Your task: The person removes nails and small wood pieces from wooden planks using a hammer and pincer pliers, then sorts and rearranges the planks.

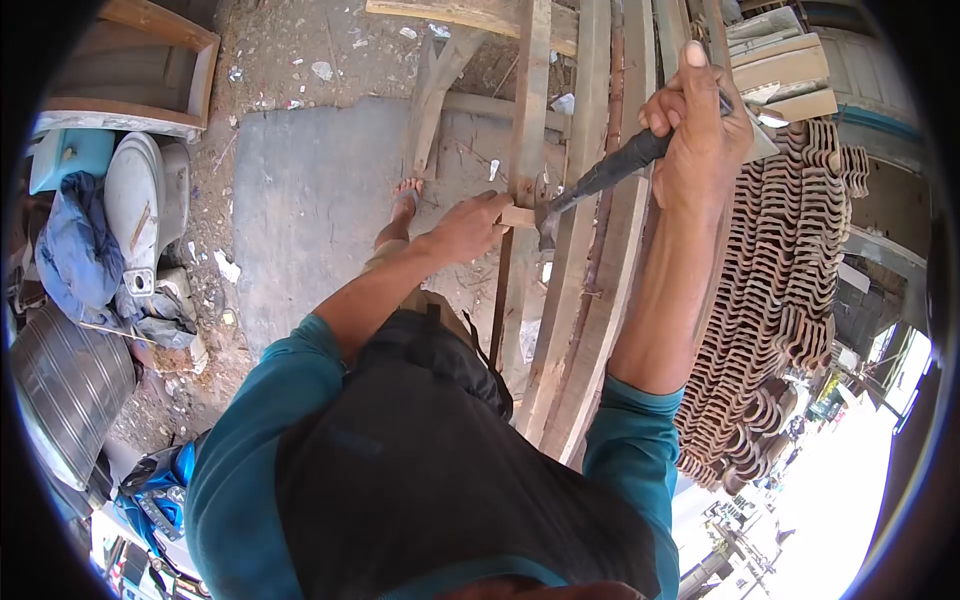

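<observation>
My right hand [703, 135] is wrapped round the black grip of a hammer [625, 165], its thumb pointing away from me. The hammer's metal head is down by the timber, against or very close to the end of a short pale piece of wood [518, 216]. My left hand [468, 228] has its fingers closed on that piece from the left side; the fingertips are partly hidden. Both hands are over several long wooden beams [572, 300] that run away from me side by side. A narrower upright-looking beam [533, 90] lies just beyond my left hand.
Stacked clay roof tiles [765, 300] stand close on the right. A grey sheet [300, 210] covers ground at left, with a bare foot [408, 188] at its edge. A wooden trestle leg [435, 100] stands ahead. A toilet bowl [135, 200] and blue cloth [75, 245] sit far left.
</observation>
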Demonstrator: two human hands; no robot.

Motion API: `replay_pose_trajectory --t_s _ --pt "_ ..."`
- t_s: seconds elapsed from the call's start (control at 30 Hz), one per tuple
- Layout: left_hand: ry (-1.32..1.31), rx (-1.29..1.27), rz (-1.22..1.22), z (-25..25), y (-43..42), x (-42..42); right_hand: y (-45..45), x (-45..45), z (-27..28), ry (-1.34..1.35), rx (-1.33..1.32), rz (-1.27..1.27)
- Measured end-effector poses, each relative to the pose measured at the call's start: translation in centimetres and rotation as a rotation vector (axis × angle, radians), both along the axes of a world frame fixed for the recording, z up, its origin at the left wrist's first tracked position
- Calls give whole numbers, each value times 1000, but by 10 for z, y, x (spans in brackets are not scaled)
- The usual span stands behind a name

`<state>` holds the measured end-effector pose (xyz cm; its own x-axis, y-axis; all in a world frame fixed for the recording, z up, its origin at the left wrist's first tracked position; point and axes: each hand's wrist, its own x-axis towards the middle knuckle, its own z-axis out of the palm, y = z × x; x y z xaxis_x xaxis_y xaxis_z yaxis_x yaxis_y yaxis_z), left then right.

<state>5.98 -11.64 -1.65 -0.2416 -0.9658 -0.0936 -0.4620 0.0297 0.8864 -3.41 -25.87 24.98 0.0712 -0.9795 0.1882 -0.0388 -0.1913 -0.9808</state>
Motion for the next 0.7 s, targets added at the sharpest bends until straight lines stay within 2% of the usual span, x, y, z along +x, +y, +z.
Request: replay_pose_trajectory --t_s 0.1,0.17,0.27,0.4,0.53,0.6,0.63,0.7 --pt "-4 -41 36 -4 3 0 3 5 -2 -17 47 -16" --pt "-39 -38 48 -2 5 -2 31 -6 -2 -51 -32 -148" --pt "-74 -14 52 1 6 -6 73 -31 -11 -132 -173 -168" --pt "-68 -23 81 -3 6 -10 49 -37 -10 -167 -153 -207" --pt "-169 -30 -4 10 2 -5 58 -34 -10 -98 -92 -251" --pt "-227 50 -45 15 -3 1 80 -39 -13 -117 -186 -212" --pt "-225 55 -46 14 -1 6 79 -41 -17 -114 -186 -181" --pt "-28 87 -135 13 -9 16 81 -34 -13 -92 -180 -111"
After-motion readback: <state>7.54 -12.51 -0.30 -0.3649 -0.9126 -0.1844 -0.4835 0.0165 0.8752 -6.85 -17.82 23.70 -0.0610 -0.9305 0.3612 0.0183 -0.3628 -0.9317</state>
